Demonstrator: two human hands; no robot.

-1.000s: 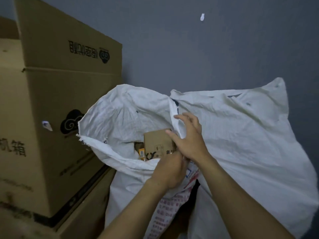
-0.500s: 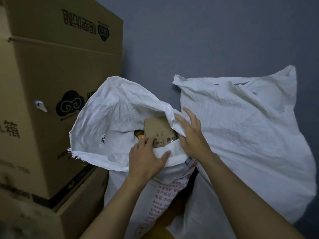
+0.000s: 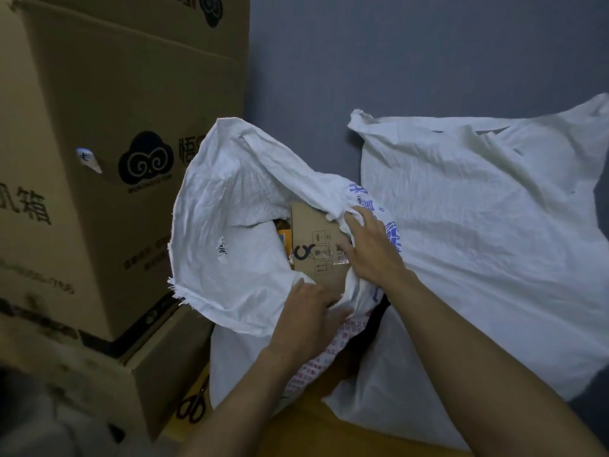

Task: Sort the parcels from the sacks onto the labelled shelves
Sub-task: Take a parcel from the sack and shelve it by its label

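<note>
Grey wall (image 3: 395, 61) fills the background. Left side: a tall brown carton (image 3: 131, 94) printed with a black cloud logo and dark characters, stacked on a lower carton (image 3: 108, 374) whose top edge juts out beneath it. Right side: a second sack (image 3: 478, 225), white woven fabric, creased, leaning against the wall, its mouth not visible. Centre, touching the cartons on one side and the second sack on the other: the open sack (image 3: 230, 209), same white weave, blue print near its far rim and red print down its front, frayed edge at the near left, mouth spread wide toward the camera. Inside that mouth, upright and partly covered by the far fold, sits a cardboard parcel (image 3: 313, 232) with a black logo and handling symbols on its face. Right hand (image 3: 372, 255): grip apart, fingers spread and fairly straight, lying across the parcel's right edge and the sack fold beside it. Left hand (image 3: 309, 321): grip clamped on the near rim of the open sack, fabric bunched between fingers and thumb, just below the parcel. Both forearms are bare. Yellowish floor (image 3: 329, 433) shows under the sacks. Scissors (image 3: 192, 407) with dark red handles lie on the floor between the lower carton and the open sack. An orange packet (image 3: 285, 239) shows as a sliver just left of the parcel, inside the sack.
</note>
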